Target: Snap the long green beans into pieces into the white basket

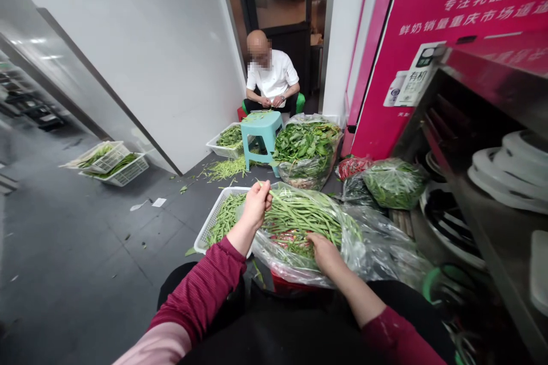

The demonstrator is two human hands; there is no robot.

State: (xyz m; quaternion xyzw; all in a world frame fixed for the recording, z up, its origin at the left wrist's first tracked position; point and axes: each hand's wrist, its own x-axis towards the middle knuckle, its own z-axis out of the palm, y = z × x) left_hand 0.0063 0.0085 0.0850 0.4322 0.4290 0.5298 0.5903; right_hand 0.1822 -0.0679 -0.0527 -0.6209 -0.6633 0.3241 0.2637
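Observation:
Long green beans [303, 214] lie in a clear plastic bag [353, 239] in front of me. My left hand [258, 203] is raised at the bag's left edge, its fingers pinched on what looks like a green bean. Lower in the bag's opening, my right hand [324, 252] has its fingers bent at the near edge of the beans, above red and green scraps [293, 241]; what its fingertips hold, if anything, is too small to tell. Left of the bag, a white basket [204, 235] contains short bean pieces [226, 215].
A person [274, 77] sits behind a light blue stool [266, 125]. Beside it stand a bag of leafy greens [308, 145] and a white basket [222, 150]. Two baskets [122, 174] rest at left. A metal shelf [475, 182] with white items borders the right.

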